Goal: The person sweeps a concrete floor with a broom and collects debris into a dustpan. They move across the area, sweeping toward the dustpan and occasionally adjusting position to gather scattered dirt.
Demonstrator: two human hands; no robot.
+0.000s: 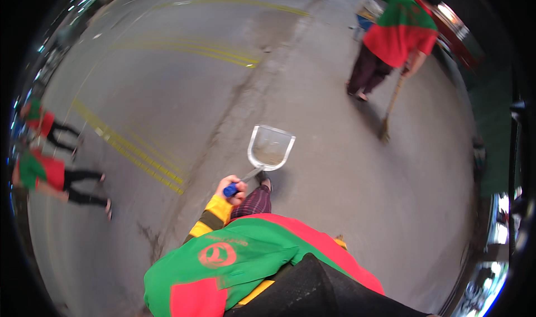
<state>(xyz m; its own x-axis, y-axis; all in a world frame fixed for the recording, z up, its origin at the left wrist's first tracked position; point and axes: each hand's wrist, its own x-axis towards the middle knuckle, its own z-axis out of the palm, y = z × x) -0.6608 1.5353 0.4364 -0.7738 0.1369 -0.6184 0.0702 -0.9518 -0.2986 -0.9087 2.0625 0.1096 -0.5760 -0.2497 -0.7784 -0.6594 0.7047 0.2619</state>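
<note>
My left hand [230, 190] is closed round the blue grip of a dustpan [271, 148], held out ahead of me. The pan has a pale rim and a greyish, see-through-looking inside with some brownish dirt near its handle end. A thin metal shaft joins pan and grip. Just beneath the shaft shows a dark shoe of mine [267, 181]. My right hand is not in view; only a small yellowish-brown patch, perhaps a sleeve, peeks out past the right side of my green and red vest [262, 250].
A co-worker [399, 29] at the upper right holds a broom [391, 107] to the floor, near a blue container [365, 21]. Two more people [44, 169] stand at the far left. Yellow lines [128, 147] and a rough seam [226, 119] mark the grey floor.
</note>
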